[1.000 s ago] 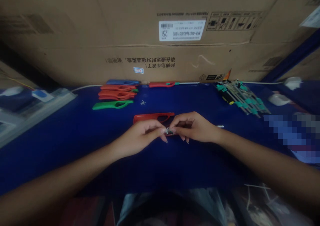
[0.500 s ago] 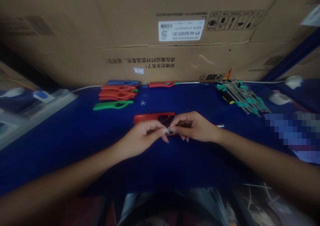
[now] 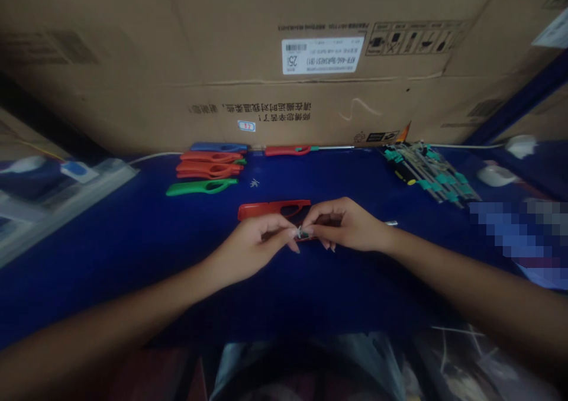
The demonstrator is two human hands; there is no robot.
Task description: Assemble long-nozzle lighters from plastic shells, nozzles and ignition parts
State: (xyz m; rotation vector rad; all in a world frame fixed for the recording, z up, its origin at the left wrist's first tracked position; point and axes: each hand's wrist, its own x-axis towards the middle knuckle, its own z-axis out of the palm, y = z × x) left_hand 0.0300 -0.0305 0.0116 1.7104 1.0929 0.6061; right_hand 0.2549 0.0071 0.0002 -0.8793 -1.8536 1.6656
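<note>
Tabletop [image 3: 284, 306] deep blue, room dim. A cardboard box [image 3: 133, 105] walls off the far edge, print inverted, one white label [image 3: 322, 55] on it. Counts, by our eye: one blue handle shell [image 3: 217, 147], at least two orange-red shells [image 3: 193, 168], one green shell [image 3: 189, 188], grouped toward the far left; one red lighter [image 3: 281, 151] with a metal rod, near the box; one heap of metal tubes [image 3: 437, 173] with teal parts, too tangled to number. Two hands, near centre. We see the left hand [image 3: 248, 241] with its fingers pinching a small pale part [image 3: 299, 232]; the right hand [image 3: 348, 226] has its fingertips just beside it, and we cannot tell whether they grip or press. One red handle shell [image 3: 257, 210] lies just beyond both hands.
</note>
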